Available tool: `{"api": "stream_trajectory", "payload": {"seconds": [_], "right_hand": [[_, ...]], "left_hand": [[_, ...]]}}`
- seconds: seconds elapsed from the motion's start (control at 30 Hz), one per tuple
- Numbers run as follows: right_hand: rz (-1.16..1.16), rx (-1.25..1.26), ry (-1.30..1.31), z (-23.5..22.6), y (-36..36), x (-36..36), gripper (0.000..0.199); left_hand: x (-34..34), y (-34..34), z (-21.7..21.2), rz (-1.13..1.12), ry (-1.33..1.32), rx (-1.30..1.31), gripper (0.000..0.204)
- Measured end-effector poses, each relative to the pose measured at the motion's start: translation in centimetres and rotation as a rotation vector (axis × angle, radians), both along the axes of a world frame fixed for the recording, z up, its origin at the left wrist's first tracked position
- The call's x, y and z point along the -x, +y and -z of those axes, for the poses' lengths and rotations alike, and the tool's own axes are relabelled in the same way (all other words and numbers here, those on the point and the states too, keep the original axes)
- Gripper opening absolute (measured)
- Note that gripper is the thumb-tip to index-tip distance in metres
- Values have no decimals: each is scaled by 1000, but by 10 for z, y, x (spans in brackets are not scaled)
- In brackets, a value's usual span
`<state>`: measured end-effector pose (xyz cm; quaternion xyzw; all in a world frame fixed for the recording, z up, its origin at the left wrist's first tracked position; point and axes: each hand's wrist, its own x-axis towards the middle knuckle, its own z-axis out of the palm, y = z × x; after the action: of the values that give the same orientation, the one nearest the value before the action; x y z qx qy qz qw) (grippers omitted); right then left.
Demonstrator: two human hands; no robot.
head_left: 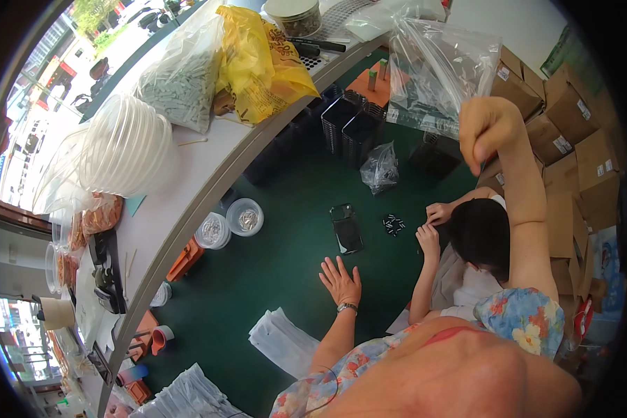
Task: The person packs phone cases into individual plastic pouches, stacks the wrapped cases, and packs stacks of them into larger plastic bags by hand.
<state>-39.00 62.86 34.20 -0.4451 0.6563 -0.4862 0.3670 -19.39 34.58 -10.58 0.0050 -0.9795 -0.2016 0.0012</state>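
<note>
My left hand (pixel 341 282) lies flat on the green tabletop (pixel 285 258), fingers spread and holding nothing. Just beyond its fingertips is a black, phone-shaped rectangular piece (pixel 346 228). My right hand (pixel 491 127) is raised at the far right with its fingers curled down. It overlaps the lower right edge of a large clear plastic bag (pixel 442 66); whether it grips the bag or something small is hidden. A small pile of black and silvery pieces (pixel 393 224) lies to the right of the black piece.
A person (pixel 477 237) leans over the table's right side, both hands near the pile. Round tubs (pixel 246 217) of small pieces stand left. Black racks (pixel 352 127) and a crumpled clear bag (pixel 380 168) are farther back. A raised shelf (pixel 188 188) curves along the left; cartons (pixel 564 132) stack right.
</note>
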Motion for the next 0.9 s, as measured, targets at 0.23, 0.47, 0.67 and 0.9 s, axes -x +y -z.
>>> {"api": "stream_trajectory", "payload": {"seconds": [0.23,0.47,0.67,0.9], "right_hand": [[734,-222,468,-10,-39,-3,27],[1417,-950,1257,51,50,173,40],[853,-304,1932,41,12,95,20],[847,357,83,39,64,58,34]], "left_hand": [[-1,-4,3,-10,15,15,63],[1,8,2,13,22,-12,63],[1,1,0,4,50,0,63],[2,4,0,19,11,13,63]]}}
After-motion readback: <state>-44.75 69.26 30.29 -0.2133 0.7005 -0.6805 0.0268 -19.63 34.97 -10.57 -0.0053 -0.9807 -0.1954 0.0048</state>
